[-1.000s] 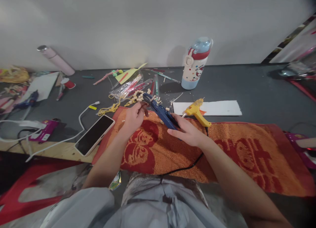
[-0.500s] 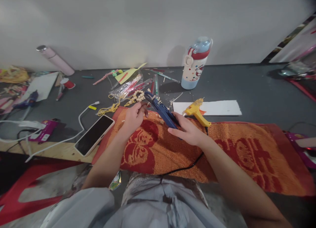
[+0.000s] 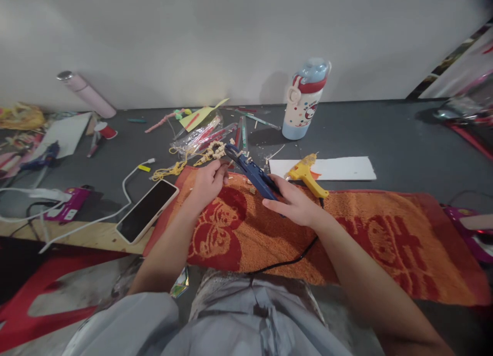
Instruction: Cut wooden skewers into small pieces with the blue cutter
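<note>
My right hand [image 3: 295, 204] is closed round the grip of a blue glue gun [image 3: 251, 172], whose black cord runs back toward my lap. The gun's nozzle points up-left at a small piece pinched in my left hand [image 3: 208, 184]; the piece is too small to name. Both hands hover over an orange and red towel [image 3: 385, 232]. A string of small wooden beads [image 3: 211, 151] on yellow cord lies just beyond my left fingers.
A yellow glue gun [image 3: 306, 173] rests on a white card [image 3: 346, 168]. A phone [image 3: 147, 210] with a white cable lies left of the towel. A spotted water bottle [image 3: 304, 100], plastic sleeves of sticks [image 3: 204, 133] and a pink tube [image 3: 87, 93] stand further back.
The blue glue gun's nozzle has edged slightly up toward my left fingers; both hands otherwise stay where they were.
</note>
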Tool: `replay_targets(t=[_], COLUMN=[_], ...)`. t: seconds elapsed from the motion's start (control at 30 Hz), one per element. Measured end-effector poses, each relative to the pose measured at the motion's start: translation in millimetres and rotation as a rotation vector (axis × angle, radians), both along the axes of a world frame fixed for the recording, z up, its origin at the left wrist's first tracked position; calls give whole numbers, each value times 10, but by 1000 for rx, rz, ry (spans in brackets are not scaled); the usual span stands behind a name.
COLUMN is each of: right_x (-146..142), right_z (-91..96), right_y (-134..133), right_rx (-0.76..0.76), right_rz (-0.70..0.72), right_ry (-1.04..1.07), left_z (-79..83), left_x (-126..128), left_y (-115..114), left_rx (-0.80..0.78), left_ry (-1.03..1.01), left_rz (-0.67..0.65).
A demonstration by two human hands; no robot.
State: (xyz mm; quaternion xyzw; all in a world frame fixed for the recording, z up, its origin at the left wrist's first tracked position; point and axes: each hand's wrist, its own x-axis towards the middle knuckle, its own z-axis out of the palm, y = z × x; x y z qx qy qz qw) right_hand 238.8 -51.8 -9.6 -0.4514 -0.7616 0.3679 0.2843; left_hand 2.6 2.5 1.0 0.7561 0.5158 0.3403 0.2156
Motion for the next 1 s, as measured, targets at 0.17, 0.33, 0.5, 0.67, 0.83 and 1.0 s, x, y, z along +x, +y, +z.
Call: replay_targets(t=[0.17,0.33,0.5,0.67,0.83,1.0], right_x=[6,9,13,17,12,-15], right_z=[-13,-18,-31,-38,-64,-100], right_y=[1,-2,-1,-3,-4,-4], right_rx=[2,5,1,2,-16,-8], right_rz=[15,16,11,27,19,12], right_ry=[-8,-5,-16,4,14,24], left_z=[-10,-16,-1,18,3,-46], left_x=[-56,-108,-115,-126,-145,-128], left_y=[24,36,35,37,41,44], left_rx=[-16,-40,-63,-68,-23,33], left_ry=[8,-13,-22,-33,8,42], left_rz=[-24,-60,-72,-98,-87,-46])
